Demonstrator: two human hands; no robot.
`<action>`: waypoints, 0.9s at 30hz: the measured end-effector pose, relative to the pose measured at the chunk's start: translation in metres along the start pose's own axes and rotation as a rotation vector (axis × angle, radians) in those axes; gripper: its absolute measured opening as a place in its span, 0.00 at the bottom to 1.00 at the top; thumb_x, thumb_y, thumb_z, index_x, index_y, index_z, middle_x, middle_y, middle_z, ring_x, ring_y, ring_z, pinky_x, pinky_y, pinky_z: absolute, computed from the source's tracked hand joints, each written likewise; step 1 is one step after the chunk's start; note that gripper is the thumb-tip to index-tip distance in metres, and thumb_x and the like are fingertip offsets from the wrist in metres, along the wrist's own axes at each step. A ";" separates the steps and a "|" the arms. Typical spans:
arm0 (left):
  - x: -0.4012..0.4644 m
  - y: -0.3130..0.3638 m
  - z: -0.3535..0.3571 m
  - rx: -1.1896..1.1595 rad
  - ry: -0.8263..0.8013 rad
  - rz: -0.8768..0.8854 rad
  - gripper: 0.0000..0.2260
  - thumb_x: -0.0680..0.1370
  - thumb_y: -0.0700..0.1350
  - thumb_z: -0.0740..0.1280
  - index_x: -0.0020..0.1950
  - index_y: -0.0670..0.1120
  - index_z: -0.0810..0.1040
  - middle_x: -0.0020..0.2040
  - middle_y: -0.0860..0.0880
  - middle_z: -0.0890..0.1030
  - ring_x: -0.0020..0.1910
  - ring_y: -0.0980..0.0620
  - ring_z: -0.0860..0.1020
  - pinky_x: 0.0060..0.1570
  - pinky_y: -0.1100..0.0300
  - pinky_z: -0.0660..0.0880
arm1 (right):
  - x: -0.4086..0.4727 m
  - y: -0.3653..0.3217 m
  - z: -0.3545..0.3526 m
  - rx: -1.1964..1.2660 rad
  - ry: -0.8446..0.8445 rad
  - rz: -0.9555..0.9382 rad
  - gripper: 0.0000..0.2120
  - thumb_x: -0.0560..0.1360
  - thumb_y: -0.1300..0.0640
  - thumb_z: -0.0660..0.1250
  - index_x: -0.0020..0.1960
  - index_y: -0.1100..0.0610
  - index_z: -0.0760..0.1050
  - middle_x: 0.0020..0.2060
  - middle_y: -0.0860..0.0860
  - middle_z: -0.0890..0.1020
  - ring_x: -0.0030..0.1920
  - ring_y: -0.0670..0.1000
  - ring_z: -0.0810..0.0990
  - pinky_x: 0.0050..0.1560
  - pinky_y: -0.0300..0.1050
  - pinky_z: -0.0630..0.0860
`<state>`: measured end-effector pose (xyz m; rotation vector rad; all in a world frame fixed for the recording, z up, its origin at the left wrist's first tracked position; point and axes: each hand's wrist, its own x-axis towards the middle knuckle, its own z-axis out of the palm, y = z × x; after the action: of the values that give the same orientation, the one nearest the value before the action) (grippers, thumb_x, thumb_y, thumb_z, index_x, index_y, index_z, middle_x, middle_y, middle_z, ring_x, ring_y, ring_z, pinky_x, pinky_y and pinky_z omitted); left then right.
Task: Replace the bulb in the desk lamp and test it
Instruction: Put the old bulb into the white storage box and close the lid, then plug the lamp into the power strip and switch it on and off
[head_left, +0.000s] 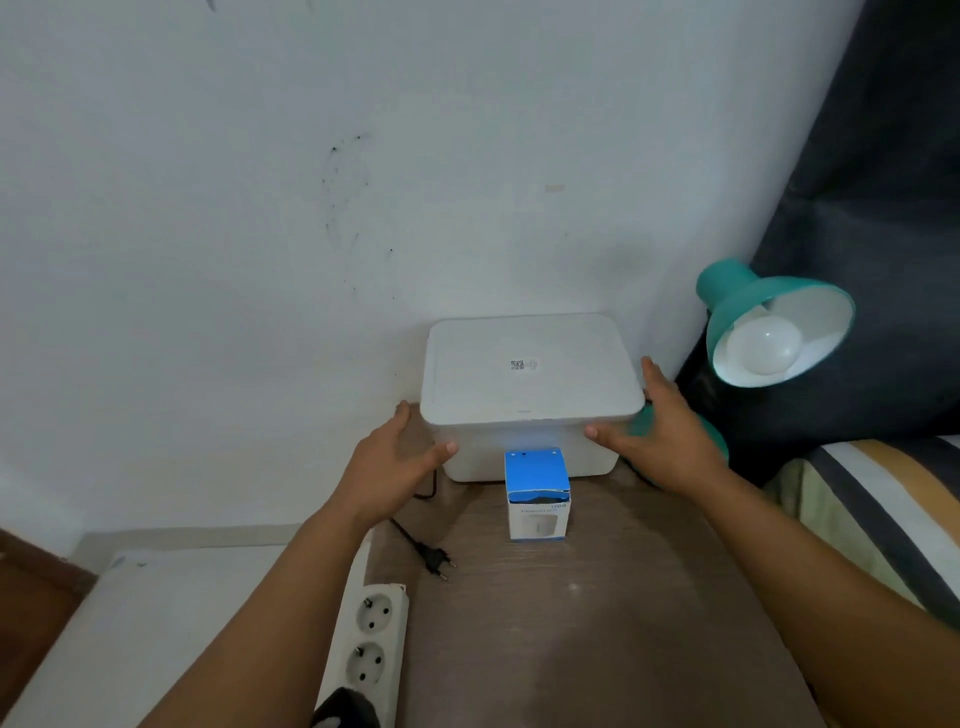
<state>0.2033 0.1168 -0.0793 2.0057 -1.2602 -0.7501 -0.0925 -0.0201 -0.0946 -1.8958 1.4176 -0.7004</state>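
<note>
reaching forward with both bare hands, you have them spread on either side of a white lidded plastic box (530, 384) that sits at the far end of a brown table (597, 623), against a pale wall (260, 208). your left hand (395, 467) is open at the box's near left corner, thumb tip touching the edge under the lid, the other fingers beside the left wall of the box. your right hand (660, 431) is open at the near right corner, thumb against the lid rim and fingers laid along the right side. neither hand is closed around anything; whether the box is lifted you cannot tell.

just in front of the box, between your hands, a small blue and white bulb carton (536, 496) stands upright on the table. to the right, a teal desk lamp (769, 322) tilts its shade toward you, with a white bulb (763, 345) seated inside; part of its teal base shows behind your right hand. a black power plug (436, 558) on its cord lies loose on the table near your left forearm. nearer, at the table's left edge, lies a white power strip (371, 649) with a dark plug (343, 709) in its nearest socket. striped bedding (883, 509) lies at the far right.
</note>
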 end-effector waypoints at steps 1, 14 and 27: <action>-0.009 -0.003 -0.002 0.011 0.013 -0.006 0.42 0.76 0.62 0.70 0.82 0.49 0.53 0.80 0.51 0.60 0.78 0.51 0.62 0.71 0.59 0.61 | -0.007 -0.002 0.000 -0.048 0.105 -0.037 0.52 0.68 0.41 0.78 0.81 0.54 0.54 0.78 0.54 0.64 0.77 0.55 0.63 0.76 0.56 0.62; -0.126 -0.103 -0.011 0.037 -0.117 -0.216 0.34 0.74 0.57 0.75 0.76 0.47 0.70 0.72 0.53 0.74 0.69 0.55 0.73 0.63 0.68 0.66 | -0.096 -0.061 0.077 -0.012 0.011 -0.306 0.15 0.77 0.59 0.71 0.63 0.53 0.79 0.51 0.47 0.80 0.51 0.47 0.77 0.53 0.38 0.73; -0.137 -0.142 -0.002 -0.130 -0.216 -0.145 0.35 0.72 0.47 0.79 0.74 0.59 0.67 0.58 0.62 0.79 0.49 0.73 0.76 0.43 0.74 0.74 | -0.096 -0.074 0.186 -0.333 -0.439 -0.203 0.21 0.79 0.49 0.68 0.70 0.51 0.74 0.62 0.51 0.78 0.61 0.52 0.76 0.63 0.48 0.73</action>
<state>0.2314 0.2897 -0.1703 1.9655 -1.1590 -1.1152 0.0658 0.1223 -0.1591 -2.2977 1.1180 -0.1164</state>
